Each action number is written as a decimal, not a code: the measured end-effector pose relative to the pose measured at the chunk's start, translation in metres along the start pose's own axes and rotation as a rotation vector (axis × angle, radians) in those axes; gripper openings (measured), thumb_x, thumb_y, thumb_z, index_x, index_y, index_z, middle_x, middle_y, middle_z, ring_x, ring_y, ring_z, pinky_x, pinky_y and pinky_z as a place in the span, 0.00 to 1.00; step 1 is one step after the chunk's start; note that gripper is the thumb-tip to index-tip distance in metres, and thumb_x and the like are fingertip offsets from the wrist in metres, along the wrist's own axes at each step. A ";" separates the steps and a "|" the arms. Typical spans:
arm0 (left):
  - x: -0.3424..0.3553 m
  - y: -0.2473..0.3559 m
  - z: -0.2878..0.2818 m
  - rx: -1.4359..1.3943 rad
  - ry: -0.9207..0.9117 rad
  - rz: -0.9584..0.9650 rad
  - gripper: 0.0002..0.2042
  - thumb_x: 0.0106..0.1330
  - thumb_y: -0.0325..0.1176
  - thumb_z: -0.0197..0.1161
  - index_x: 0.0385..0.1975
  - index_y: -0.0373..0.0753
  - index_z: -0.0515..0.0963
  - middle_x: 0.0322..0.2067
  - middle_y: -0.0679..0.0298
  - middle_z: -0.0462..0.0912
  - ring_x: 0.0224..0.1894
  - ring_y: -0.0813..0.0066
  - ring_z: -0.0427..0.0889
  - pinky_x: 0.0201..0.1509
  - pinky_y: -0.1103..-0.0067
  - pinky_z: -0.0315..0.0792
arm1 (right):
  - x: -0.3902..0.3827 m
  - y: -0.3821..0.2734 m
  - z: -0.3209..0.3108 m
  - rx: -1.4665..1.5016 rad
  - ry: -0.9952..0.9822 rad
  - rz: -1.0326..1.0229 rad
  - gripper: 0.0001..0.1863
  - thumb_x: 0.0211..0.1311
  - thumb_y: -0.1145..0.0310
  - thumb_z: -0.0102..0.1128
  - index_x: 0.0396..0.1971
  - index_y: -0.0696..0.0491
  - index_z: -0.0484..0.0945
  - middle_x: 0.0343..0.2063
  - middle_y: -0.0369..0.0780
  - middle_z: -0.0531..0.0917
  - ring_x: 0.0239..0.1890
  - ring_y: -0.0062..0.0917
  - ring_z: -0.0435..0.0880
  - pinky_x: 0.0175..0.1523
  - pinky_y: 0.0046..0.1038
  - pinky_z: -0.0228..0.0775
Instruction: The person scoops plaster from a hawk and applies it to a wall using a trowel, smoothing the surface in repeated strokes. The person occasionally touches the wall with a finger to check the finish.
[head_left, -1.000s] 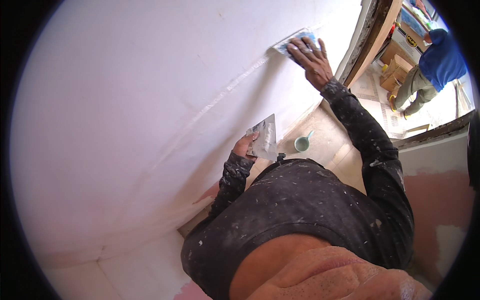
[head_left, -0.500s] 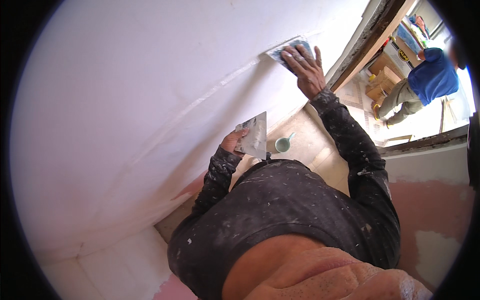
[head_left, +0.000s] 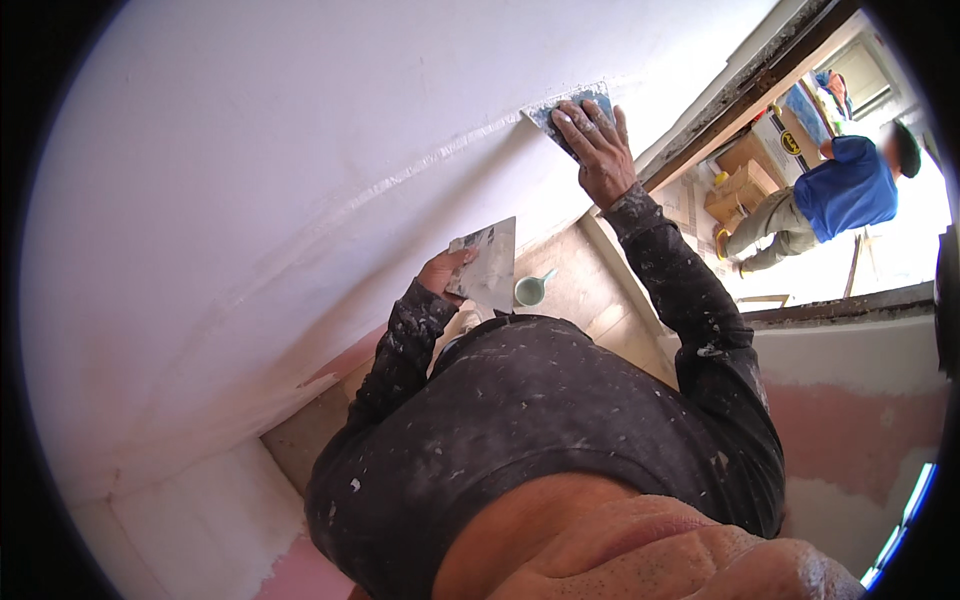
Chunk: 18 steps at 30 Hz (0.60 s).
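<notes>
My right hand (head_left: 603, 150) presses a wide flat putty knife (head_left: 545, 122) against the white wall (head_left: 300, 120), fingers laid over its blade. A pale streak of wet putty (head_left: 430, 168) runs along the wall to the lower left of the blade. Lower down and nearer my body, my left hand (head_left: 445, 274) grips a second flat metal plate, a putty-smeared scraper (head_left: 490, 265), close to the wall. Its handle is hidden by my fingers. Both sleeves are dark and spattered with white.
A pale green dipper (head_left: 531, 290) stands on the floor below the scraper. To the right is a wooden door frame (head_left: 740, 90). Through the opening, a person in a blue shirt (head_left: 850, 190) stands beside cardboard boxes (head_left: 742, 190). Pink patches (head_left: 840, 440) mark the right-hand wall.
The whole view has shifted, so the dipper, the door frame and both hands appear further left. My right hand keeps the putty knife on the wall; my left still holds the scraper.
</notes>
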<state>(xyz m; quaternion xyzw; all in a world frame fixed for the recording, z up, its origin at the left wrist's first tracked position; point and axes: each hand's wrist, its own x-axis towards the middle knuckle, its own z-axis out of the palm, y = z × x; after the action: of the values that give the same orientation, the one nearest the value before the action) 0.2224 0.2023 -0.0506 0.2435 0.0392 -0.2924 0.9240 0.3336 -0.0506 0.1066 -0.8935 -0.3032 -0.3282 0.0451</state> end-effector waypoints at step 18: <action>-0.029 0.005 0.002 -0.230 -0.273 0.161 0.21 0.70 0.33 0.52 0.60 0.32 0.64 0.51 0.52 0.77 0.53 0.60 0.79 0.59 0.65 0.74 | -0.195 -0.069 0.016 0.411 -0.571 0.022 0.33 0.55 0.88 0.41 0.61 0.47 0.69 0.61 0.47 0.71 0.66 0.39 0.66 0.71 0.41 0.55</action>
<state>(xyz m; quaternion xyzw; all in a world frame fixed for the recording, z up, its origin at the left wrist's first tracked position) 0.2012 0.2203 -0.0403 0.0970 -0.0728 -0.2413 0.9628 0.1860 -0.0900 -0.0332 -0.9247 -0.3537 0.0031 0.1410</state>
